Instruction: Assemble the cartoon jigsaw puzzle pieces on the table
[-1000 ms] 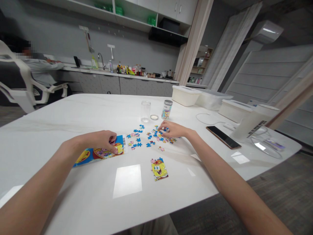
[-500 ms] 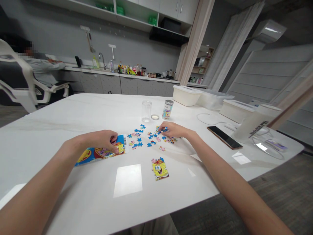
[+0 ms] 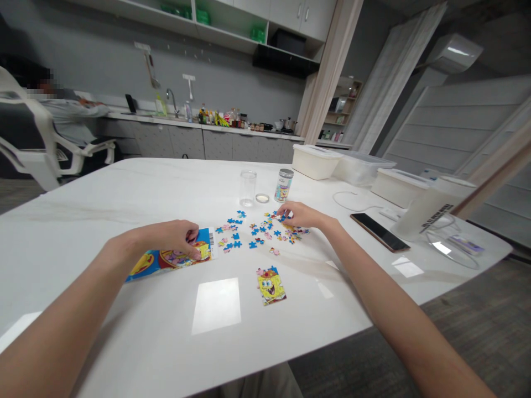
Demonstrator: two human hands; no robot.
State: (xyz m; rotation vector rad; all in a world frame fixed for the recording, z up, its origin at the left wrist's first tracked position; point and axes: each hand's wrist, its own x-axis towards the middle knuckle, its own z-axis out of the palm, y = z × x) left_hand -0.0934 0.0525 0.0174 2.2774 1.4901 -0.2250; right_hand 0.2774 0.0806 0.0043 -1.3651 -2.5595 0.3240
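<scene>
My left hand [image 3: 180,239] is closed on the near-side of a printed reference sheet [image 3: 170,258], a blue cartoon picture with a barcode at its right end, lying on the table. My right hand [image 3: 299,214] is at the right part of a loose scatter of jigsaw pieces [image 3: 259,228], its fingers bent down with a blue jigsaw piece [image 3: 284,218] between thumb and fingertips. Nearer to me lies a joined puzzle section [image 3: 271,286] showing a yellow face, apart from both hands. A single piece [image 3: 274,251] rests between it and the scatter.
Behind the pieces stand a clear jar [image 3: 248,189], a round lid [image 3: 262,198] and a printed canister [image 3: 284,186]. To the right are a phone [image 3: 379,232], a white cylinder [image 3: 433,207], cables and storage boxes [image 3: 317,162]. A person [image 3: 72,116] sits at the far left counter.
My right hand has shifted slightly to the right over the jigsaw pieces, uncovering a few of them. My left hand and the joined section stay where they were.
</scene>
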